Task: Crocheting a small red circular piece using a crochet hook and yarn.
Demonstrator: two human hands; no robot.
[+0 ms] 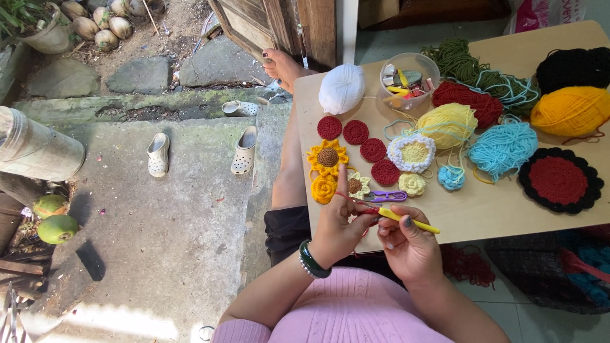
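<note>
My left hand pinches a small red crochet piece, with red yarn looped over its raised forefinger. My right hand grips a yellow-handled crochet hook whose tip points at that piece. Both hands hover at the near edge of a light wooden table. Just beyond them lie purple snips, a yellow crocheted rose, a sunflower piece and several red crocheted discs.
On the table sit a white yarn ball, a plastic tub of small tools, yellow, blue, red, green, black and orange yarn, and a red-and-black round mat. Shoes and coconuts lie on the concrete at left.
</note>
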